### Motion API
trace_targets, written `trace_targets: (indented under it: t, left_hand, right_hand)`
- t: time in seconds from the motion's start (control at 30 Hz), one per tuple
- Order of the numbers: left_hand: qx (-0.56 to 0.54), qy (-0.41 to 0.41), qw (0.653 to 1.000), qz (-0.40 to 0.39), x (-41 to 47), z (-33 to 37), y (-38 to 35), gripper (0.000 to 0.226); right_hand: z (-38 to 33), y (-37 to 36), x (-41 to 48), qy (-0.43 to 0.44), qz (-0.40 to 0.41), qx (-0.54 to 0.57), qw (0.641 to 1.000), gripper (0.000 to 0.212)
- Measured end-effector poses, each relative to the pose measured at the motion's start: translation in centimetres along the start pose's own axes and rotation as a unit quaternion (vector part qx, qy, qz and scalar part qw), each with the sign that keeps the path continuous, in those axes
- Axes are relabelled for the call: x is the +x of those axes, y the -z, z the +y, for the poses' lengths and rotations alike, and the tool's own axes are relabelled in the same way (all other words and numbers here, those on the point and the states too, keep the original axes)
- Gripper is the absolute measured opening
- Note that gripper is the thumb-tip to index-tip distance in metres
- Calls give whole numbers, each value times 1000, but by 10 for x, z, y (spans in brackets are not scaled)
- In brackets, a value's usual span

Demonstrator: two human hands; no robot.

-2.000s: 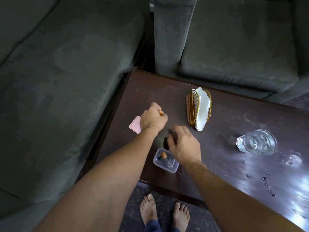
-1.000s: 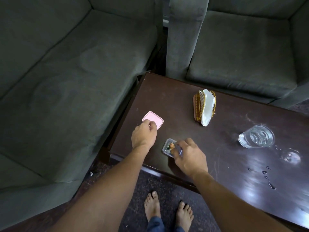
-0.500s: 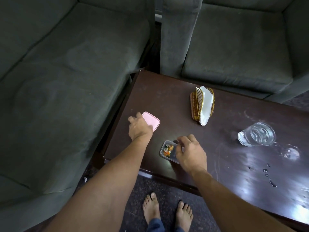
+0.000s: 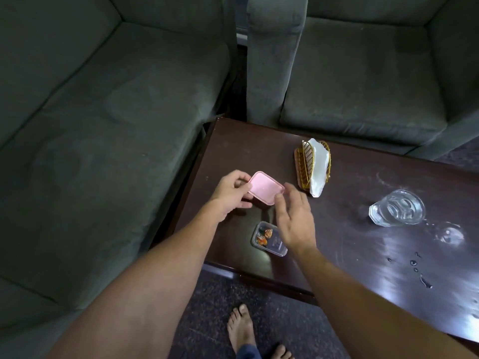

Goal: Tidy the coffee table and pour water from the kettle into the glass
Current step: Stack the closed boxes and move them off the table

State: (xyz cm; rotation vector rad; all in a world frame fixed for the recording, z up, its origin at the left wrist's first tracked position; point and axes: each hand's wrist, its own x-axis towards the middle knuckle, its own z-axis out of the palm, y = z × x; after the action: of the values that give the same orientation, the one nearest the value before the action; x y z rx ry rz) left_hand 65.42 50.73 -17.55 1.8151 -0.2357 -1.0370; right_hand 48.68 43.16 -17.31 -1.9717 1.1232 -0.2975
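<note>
lifted pink lid (image 4: 265, 187) off tabletop (image 4: 363, 244), gripped in left hand (image 4: 230, 194); right hand (image 4: 294, 218) open, reaching; next, likely onto box (image 4: 269, 238).

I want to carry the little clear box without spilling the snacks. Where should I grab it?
Take the clear box by its two long side walls, coming straight down from above. It sits flat and open near the table edge, so a level grip from the top should keep the food inside. The right hand hovers just over it already.

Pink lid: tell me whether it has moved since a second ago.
Yes. The pink lid is lifted off the table in the left hand, closer to the napkin holder than before.
</note>
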Motion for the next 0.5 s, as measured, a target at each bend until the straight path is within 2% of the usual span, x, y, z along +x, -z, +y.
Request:
trace_targets:
  t: [0.1, 0.17, 0.23, 0.3, 0.33, 0.5]
  left_hand:
    - [-17, -34, 998, -42, -13, 7, -9, 16]
    - [-16, -46, 996, -72, -23, 9, -18, 17]
    - [-21, -56, 994, -91, -34, 8, -25, 19]
    - [-24, -63, 993, -95, -45, 7, -30, 20]
    - [-23, -66, 993, -93, -50, 6, -32, 20]
    - [-8, -69, 994, -86, -70, 2, -34, 31]
  right_hand:
    - [0, 15, 0, 7, 64, -26, 998, 54]
    - [7, 28, 0, -27, 64, 12, 998, 55]
    - [11, 37, -3, -115, 5, 141, 983, 56]
    - [12, 46, -12, -185, -62, 250, 948, 56]
    - [13, 49, -17, -188, -87, 267, 941, 56]
    - [25, 59, -37, -120, -153, 220, 956, 51]
